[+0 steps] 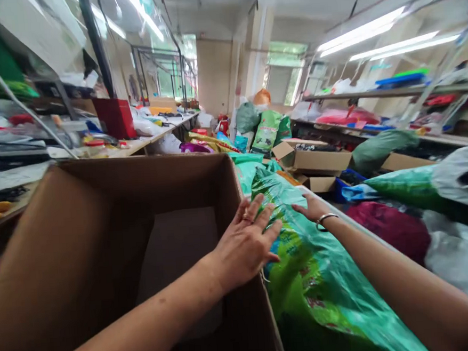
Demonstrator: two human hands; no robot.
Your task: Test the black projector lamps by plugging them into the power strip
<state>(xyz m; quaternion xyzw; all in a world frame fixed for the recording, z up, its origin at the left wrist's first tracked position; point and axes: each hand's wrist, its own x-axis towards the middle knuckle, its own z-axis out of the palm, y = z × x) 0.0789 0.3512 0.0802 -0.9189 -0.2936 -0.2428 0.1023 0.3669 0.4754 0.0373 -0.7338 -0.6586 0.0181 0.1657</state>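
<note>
A large green plastic sack (325,276) with printed patches lies along the right side of a deep cardboard box (236,180). My left hand (249,241) reaches across the box's right edge, fingers spread over the near side of the sack; it wears a ring. On the sack's far side is my right hand (312,208), a bangle at its wrist, thumb apart from the fingers, which are partly hidden. Whether either palm presses on the sack is unclear. Inside the box, a paler flat patch shows at the bottom.
An open carton (321,161) and a maroon bag (388,229) lie to the right. More stuffed sacks (266,130) stand ahead. A cluttered workbench (151,138) with a red box (114,118) runs along the left. Shelves (372,94) line the right.
</note>
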